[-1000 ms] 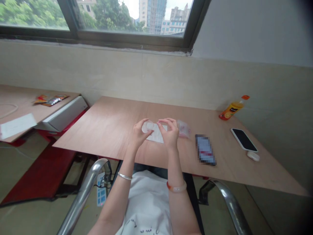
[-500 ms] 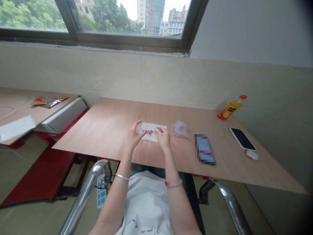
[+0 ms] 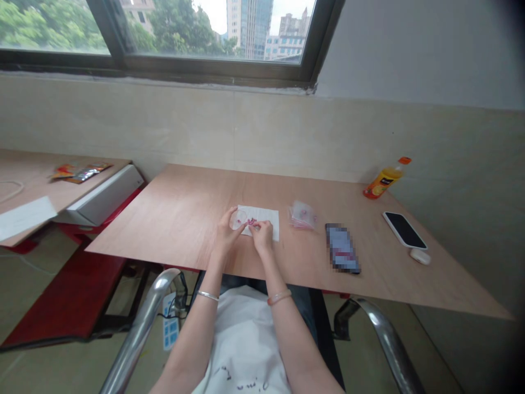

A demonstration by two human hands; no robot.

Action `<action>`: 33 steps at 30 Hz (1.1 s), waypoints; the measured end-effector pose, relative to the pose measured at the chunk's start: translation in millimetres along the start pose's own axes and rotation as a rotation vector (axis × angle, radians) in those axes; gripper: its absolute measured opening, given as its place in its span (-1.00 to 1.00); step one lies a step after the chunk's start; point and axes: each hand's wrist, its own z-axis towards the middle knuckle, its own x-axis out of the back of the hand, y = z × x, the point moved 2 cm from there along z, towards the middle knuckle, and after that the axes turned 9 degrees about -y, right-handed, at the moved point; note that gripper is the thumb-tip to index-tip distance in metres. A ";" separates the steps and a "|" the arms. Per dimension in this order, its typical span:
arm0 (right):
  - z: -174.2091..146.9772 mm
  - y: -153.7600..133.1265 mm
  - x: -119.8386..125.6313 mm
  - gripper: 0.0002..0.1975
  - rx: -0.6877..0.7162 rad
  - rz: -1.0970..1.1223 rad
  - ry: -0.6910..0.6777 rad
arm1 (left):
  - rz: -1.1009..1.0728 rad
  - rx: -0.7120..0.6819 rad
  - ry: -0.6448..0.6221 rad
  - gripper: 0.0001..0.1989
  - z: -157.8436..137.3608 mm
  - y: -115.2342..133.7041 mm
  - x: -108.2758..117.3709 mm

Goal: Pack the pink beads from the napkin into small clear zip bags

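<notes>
A white sheet of paper (image 3: pixel 270 218) lies on the table, with a small cluster of dark pink beads (image 3: pixel 251 221) on it. At the sheet's left edge my left hand (image 3: pixel 225 232) is curled, thumb and fingers closed around a clear round-edged piece (image 3: pixel 239 215) that looks like thin plastic or a loop; its kind is too small to tell. My right hand (image 3: pixel 262 235) lies over the sheet's lower part. Its thumb and index finger are pinched together right at the beads, near my left thumb. Whatever sits between them is too small to make out.
Small clear bags with pink contents (image 3: pixel 302 214) lie to the right. Beyond them are a dark phone (image 3: pixel 343 248), a white-framed phone (image 3: pixel 405 230), a white case (image 3: pixel 420 256) and an orange drink bottle (image 3: pixel 385 180). Metal armrests (image 3: pixel 139 328) flank the seat.
My right hand has moved left to the beads, and its fingers have closed from a spread pose into a pinch. My left hand stays at the sheet's left side.
</notes>
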 end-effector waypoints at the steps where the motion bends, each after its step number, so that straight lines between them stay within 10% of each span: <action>1: -0.5 0.4 -0.9 -0.93 0.002 -0.002 0.000 | 0.004 0.001 0.000 -0.48 0.4 0.4 0.2; 10: 4.6 -4.6 29.7 -0.77 -0.091 0.265 0.131 | 0.023 -0.005 -0.014 -0.43 0.4 4.9 1.9; 19: 7.4 -61.5 64.8 -0.84 0.203 0.208 0.058 | 0.013 -0.015 -0.019 -0.48 7.5 29.0 -4.6; 33: -11.4 8.8 46.8 -0.68 0.066 -0.040 -0.312 | -0.021 -0.013 0.041 -0.45 8.3 18.0 4.5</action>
